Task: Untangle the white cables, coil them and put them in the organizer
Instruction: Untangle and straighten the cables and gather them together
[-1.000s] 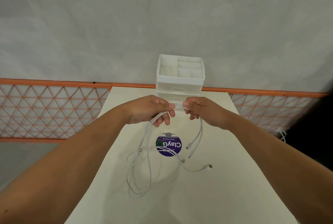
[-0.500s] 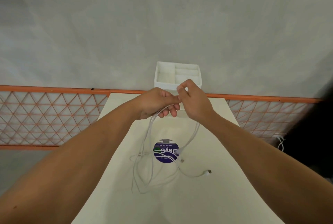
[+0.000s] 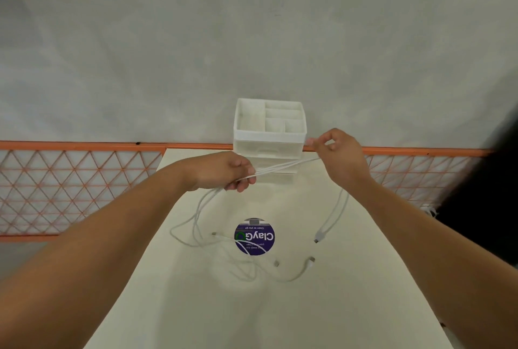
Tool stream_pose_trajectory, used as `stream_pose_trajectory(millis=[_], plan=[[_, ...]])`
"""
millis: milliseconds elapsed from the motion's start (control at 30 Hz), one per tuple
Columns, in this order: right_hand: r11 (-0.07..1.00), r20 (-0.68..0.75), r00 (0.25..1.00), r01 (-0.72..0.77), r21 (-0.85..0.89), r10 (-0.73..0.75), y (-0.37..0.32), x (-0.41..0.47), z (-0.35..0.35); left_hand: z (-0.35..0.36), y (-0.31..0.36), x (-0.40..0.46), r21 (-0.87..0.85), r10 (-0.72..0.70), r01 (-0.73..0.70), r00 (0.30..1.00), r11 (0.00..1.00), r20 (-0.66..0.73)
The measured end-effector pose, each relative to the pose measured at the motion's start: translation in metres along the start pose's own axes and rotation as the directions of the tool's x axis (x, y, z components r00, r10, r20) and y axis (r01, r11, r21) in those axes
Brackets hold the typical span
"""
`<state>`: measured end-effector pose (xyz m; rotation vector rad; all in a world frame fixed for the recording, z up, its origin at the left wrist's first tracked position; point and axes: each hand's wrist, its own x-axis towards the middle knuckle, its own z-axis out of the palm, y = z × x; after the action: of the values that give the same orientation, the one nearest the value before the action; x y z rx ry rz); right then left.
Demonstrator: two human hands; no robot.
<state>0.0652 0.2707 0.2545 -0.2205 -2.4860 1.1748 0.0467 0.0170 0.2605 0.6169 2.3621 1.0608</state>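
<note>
Seen from the head camera, a person is standing over a cream table (image 3: 322, 306) and working a bundle of white cables (image 3: 283, 167) between two bare hands. The left hand (image 3: 224, 170) is closing its fingers around several strands, gripping them above the far half of the table. The right hand (image 3: 340, 152) is pinching the same strands between thumb and fingertips, higher and off to the right, so that a short stretch of cable is running taut between the two hands.

Below the left hand, loose loops are hanging down and trailing onto the tabletop, lying in a tangle to the left of a round purple sticker (image 3: 254, 236) and partly crossing it. Below the right hand, two strands are dangling side by side and ending in a plug (image 3: 319, 235) just above the table. Further plug ends are resting on the table in front of the sticker.

The white organizer (image 3: 269, 135) is standing at the far edge of the table, behind the taut cables, with its top compartments open upward and drawers below; no cable is lying in it. An orange lattice railing (image 3: 81, 188) is running behind the table on both sides, against a grey wall (image 3: 252, 26). A dark shape at the right edge is too blurred to identify.
</note>
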Motion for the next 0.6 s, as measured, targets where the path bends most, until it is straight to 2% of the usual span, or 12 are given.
stream_pose_trajectory(millis=[33, 133, 200, 333, 433, 600], plan=[[1.0, -0.003, 1.0, 0.017, -0.013, -0.017, 0.002, -0.001, -0.002, 0.002, 0.0, 0.001, -0.029, 0.011, -0.012, 0.999, 1.0, -0.033], [0.995, 0.047, 0.996, 0.079, -0.065, -0.076, 0.003, -0.002, -0.005, 0.005, 0.007, 0.005, -0.278, 0.057, -0.099, 0.986, 0.955, -0.156], [0.993, 0.092, 0.991, 0.097, -0.06, -0.092, 0.005, -0.002, -0.005, -0.001, 0.016, 0.006, -0.332, 0.089, -0.163, 0.97, 0.929, -0.227], [0.997, 0.111, 0.992, 0.053, 0.062, -0.06, 0.007, -0.001, 0.002, -0.014, 0.039, 0.004, -0.329, 0.17, -0.25, 0.952, 0.911, -0.254], [0.994, 0.195, 0.98, 0.018, 0.111, -0.039, 0.001, -0.003, 0.005, -0.022, 0.053, 0.006, -0.234, 0.198, -0.256, 0.949, 0.938, -0.247], [0.958, 0.215, 0.964, 0.091, 0.272, -0.153, -0.053, 0.007, 0.002, -0.022, 0.076, 0.015, -0.152, 0.208, -0.24, 0.958, 0.959, -0.198]])
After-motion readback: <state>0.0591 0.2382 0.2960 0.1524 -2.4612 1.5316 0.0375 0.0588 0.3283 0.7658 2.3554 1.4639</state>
